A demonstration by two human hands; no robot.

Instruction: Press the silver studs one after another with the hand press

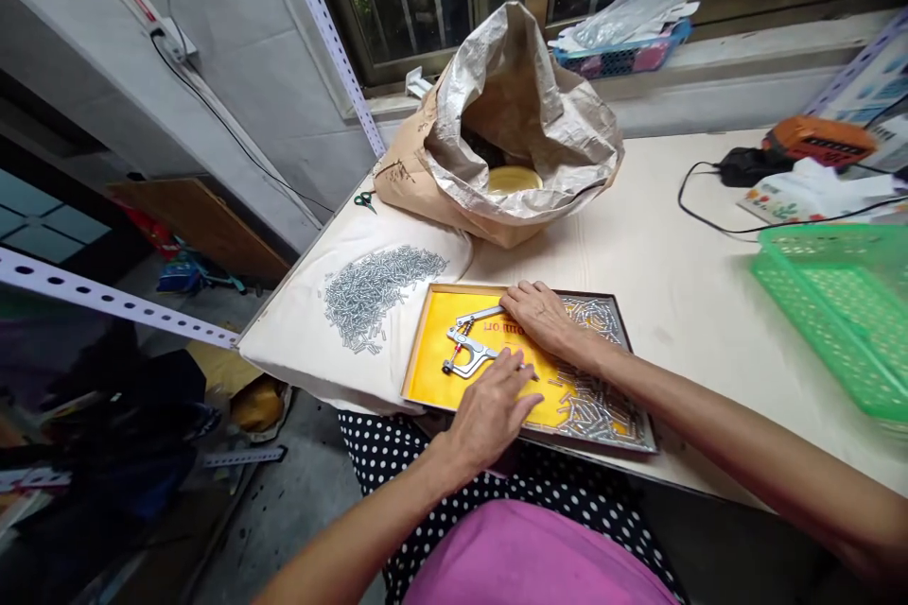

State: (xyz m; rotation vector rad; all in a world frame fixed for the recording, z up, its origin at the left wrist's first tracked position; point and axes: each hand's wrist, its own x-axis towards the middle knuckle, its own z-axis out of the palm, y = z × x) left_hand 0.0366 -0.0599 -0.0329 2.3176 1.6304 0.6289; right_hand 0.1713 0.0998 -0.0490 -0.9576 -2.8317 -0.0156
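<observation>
A pair of silver snap pliers [471, 356] lies spread in a shallow box [426, 345] with a yellow inside, jaws pointing left. My right hand [543, 317] has its fingers curled over the end of the upper handle. Across the lower handle rests my left hand [489, 408], fingers stretched out and thumb apart. Small clear-silver tube-like pieces [596, 406] fill the right side of the box, partly under my right forearm. Left of the box, a pile of similar small pieces [373, 293] is spread on a pale cloth.
Behind the box stands a large open paper sack [418, 165] with a yellow round thing [515, 180] inside. Small green-handled scissors [365, 200] lie by it. A green basket [829, 312], tissue pack [801, 194] and black cable [709, 225] are at right. The table's edge drops off at left.
</observation>
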